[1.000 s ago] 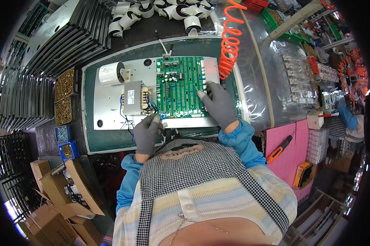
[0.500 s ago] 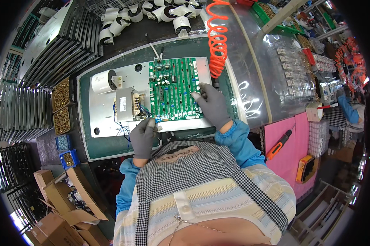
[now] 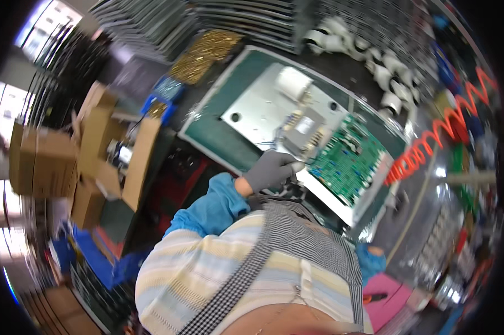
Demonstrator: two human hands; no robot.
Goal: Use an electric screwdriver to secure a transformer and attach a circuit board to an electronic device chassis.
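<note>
In a grey glove, my left hand (image 3: 269, 170) is at the near edge of a light metal plate (image 3: 257, 110), by the lower left corner of a green circuit board (image 3: 349, 162). Its thumb and fingers are closed together beside some wires; what they pinch is too blurred to tell. A transformer (image 3: 304, 131) and a white cylindrical part (image 3: 293, 84) sit on the plate left of the board. Of my right arm I see the blue sleeve (image 3: 369, 262) and bare wrist, right of the apron; its hand and fingers are smeared by motion.
An orange coiled hose (image 3: 430, 142) runs along the right. White castor-like parts (image 3: 383, 72) lie at the back, near stacked metal panels (image 3: 252, 22). Trays of brass-coloured fasteners (image 3: 204, 53), blue bins (image 3: 158, 109) and an open cardboard box (image 3: 143, 162) stand at left.
My view has swung left and tilted, so the bench appears turned and blurred. My right hand has come away from the board's right edge; my left hand stays near its lower left corner.
</note>
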